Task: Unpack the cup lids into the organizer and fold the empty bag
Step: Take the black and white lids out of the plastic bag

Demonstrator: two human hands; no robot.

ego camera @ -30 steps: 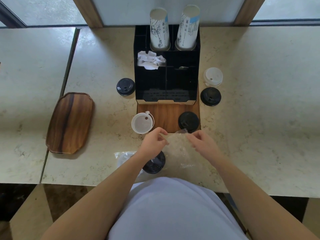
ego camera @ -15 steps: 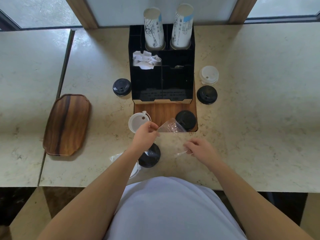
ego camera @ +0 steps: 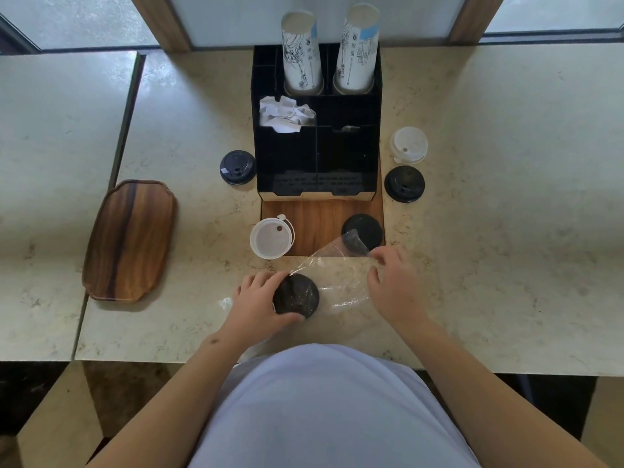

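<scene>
A clear plastic bag (ego camera: 341, 275) lies on the counter near the front edge, its far corner reaching over a black lid (ego camera: 364, 229) on the wooden board (ego camera: 317, 221). My left hand (ego camera: 256, 298) grips another black lid (ego camera: 297, 295) that sits under the bag's film at its left end. My right hand (ego camera: 393, 282) pinches the bag's right edge. The black organizer (ego camera: 317, 163) stands behind the board, its front compartments dark. Around it lie loose lids: black (ego camera: 237, 167) on the left, black (ego camera: 404, 183) and white (ego camera: 408, 145) on the right, and an upturned white one (ego camera: 271, 238).
Two stacks of paper cups (ego camera: 302, 52) (ego camera: 358, 49) stand in the organizer's back slots, and crumpled white paper (ego camera: 285, 114) fills a left compartment. A wooden tray (ego camera: 130, 239) lies at the left across the seam between two counters. The counter's front edge runs just below my hands.
My left hand dropped from the bag's raised top down onto the black lid. My right hand moved up to the bag's right edge. The bag now lies flatter.
</scene>
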